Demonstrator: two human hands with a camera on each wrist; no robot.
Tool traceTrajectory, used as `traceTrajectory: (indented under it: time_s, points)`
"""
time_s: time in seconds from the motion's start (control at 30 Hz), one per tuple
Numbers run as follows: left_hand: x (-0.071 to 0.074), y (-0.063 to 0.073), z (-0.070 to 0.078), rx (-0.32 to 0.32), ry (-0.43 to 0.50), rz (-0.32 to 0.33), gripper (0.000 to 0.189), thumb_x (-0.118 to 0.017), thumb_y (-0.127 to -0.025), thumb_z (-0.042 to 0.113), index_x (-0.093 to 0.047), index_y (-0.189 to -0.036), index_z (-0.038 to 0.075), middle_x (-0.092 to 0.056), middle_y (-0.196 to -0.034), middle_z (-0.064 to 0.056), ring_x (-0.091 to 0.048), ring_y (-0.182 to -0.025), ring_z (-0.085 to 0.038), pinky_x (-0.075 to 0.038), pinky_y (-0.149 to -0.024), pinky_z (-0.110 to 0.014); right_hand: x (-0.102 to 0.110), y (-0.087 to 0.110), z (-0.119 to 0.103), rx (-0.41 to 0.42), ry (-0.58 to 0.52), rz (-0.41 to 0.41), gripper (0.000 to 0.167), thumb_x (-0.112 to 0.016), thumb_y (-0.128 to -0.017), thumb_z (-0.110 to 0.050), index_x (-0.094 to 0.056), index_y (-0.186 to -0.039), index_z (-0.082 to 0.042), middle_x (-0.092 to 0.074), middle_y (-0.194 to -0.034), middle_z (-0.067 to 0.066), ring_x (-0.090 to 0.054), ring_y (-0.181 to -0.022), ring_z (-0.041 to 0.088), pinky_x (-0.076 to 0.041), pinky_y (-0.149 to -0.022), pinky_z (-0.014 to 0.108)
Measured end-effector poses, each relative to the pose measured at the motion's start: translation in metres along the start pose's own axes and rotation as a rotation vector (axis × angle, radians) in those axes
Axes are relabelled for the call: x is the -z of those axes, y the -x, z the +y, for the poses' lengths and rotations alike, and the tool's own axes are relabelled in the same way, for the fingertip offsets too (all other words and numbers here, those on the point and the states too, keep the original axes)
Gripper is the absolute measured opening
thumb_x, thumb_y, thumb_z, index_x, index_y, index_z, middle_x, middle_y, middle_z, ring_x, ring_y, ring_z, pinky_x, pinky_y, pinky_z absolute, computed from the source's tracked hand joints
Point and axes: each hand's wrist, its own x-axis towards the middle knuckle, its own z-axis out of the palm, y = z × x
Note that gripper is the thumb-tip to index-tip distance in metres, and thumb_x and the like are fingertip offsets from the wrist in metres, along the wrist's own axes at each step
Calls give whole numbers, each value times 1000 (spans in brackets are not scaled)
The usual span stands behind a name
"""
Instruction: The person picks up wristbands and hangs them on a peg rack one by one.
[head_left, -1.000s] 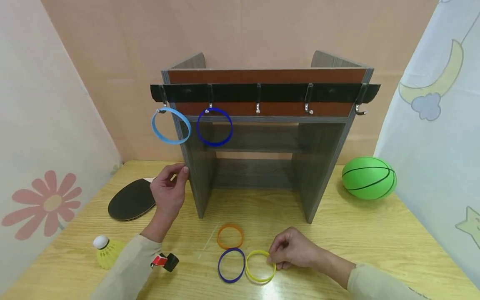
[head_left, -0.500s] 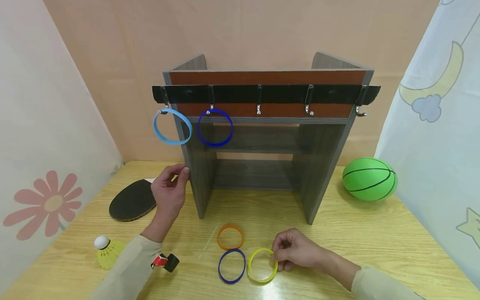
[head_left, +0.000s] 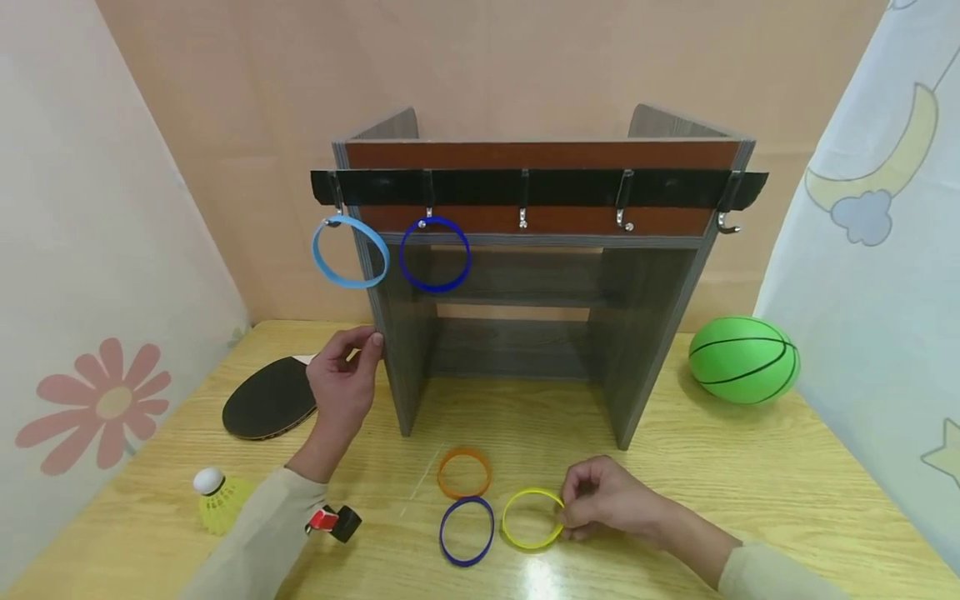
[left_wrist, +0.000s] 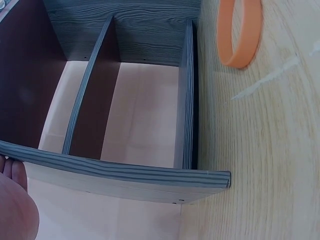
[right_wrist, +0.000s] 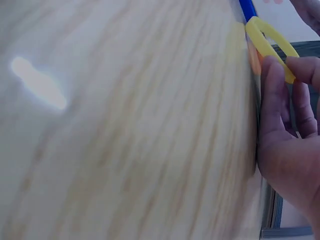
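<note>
My right hand [head_left: 611, 500] pinches the right side of a yellow silicone wristband [head_left: 512, 542] between thumb and fingers; in the right wrist view the yellow wristband [right_wrist: 260, 37] is tilted off the table. My left hand [head_left: 345, 371] holds the front edge of the grey wooden shelf's [head_left: 393, 375] left side panel. Left of the yellow band, an orange wristband [head_left: 442, 487] and a purple-blue wristband [head_left: 444, 546] lie on the table. A light blue wristband [head_left: 318, 258] hangs from the leftmost hook, and a dark blue wristband [head_left: 468, 254] from the second.
A black strip [head_left: 480, 187] with several hooks crosses the shelf's front; its middle hook [head_left: 522, 221] and the two to the right hold nothing. A table-tennis bat [head_left: 268, 400] and a shuttlecock [head_left: 223, 502] lie at left. A green ball [head_left: 742, 360] sits at right.
My right hand has moved a little right, drawing the yellow wristband away from the purple-blue one and raising it slightly. My left hand stays at the shelf panel. The head view has shifted slightly.
</note>
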Motion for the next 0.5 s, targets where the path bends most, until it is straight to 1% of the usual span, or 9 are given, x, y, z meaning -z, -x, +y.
traceTrajectory:
  time_s: [0.07, 0.13, 0.17, 0.23, 0.27, 0.33, 0.4, 0.5]
  points:
    - [0, 0, 0, 1, 0, 0, 7, -61, -85, -13, -62, -92, -17, -62, -77, -10, -61, -70, -13, -54, -66, -23, 3, 2, 1, 12, -37, -15, 20, -64, -77, 8, -47, -80, 19, -61, -77, 8, -65, -72, 28, -56, -67, 38]
    - [0, 0, 0, 0, 4, 2, 7, -61, -85, -14, -62, -91, -17, -62, -76, -10, -61, -69, -13, -54, -66, -23, 6, 4, -1, 26, -67, -19, 21, -63, -77, 9, -45, -81, 19, -61, -78, 8, -65, -74, 28, -56, -69, 41]
    - [0, 0, 0, -1, 4, 4, 7, -61, -85, -14, -62, -91, -17, -62, -76, -10, -61, -69, -12, -54, -66, -23, 8, 5, -2, 34, -74, -17, 18, -62, -77, 10, -46, -79, 17, -61, -78, 8, -65, -74, 28, -55, -70, 42]
    - [0, 0, -1, -6, 3, 6, 7, -61, -85, -14, -62, -91, -17, -62, -76, -11, -60, -69, -12, -54, -65, -23, 12, 6, -7, 54, -77, -4, 11, -62, -77, 10, -51, -75, 8, -61, -78, 7, -65, -74, 27, -55, -70, 41]
    - [0, -1, -1, -10, 3, 8, 7, -61, -85, -14, -62, -91, -17, -62, -76, -11, -60, -69, -12, -54, -65, -22, 14, 7, -9, 66, -70, 6, 12, -63, -77, 10, -54, -75, 3, -60, -78, 7, -65, -74, 25, -55, -70, 40]
    - [0, -1, -1, -18, -5, 12, 7, -61, -85, -14, -63, -91, -16, -62, -76, -11, -60, -68, -12, -53, -63, -22, 17, 8, -14, 89, -68, 21, 18, -64, -76, 10, -58, -75, -7, -60, -79, 5, -64, -75, 22, -55, -71, 39]
    - [0, -1, -2, -22, -10, 12, 7, -61, -85, -13, -63, -91, -16, -62, -76, -11, -60, -68, -12, -53, -63, -21, 20, 10, -19, 116, -65, 34, 21, -65, -76, 9, -59, -74, -11, -58, -80, 4, -63, -76, 20, -55, -72, 37]
    - [0, 0, -1, -14, -6, 11, 7, -61, -85, -13, -63, -91, -17, -62, -76, -10, -60, -69, -12, -53, -63, -21, 23, 11, -24, 150, -84, 46, 22, -65, -77, 9, -59, -75, -12, -58, -84, 4, -63, -79, 20, -54, -74, 37]
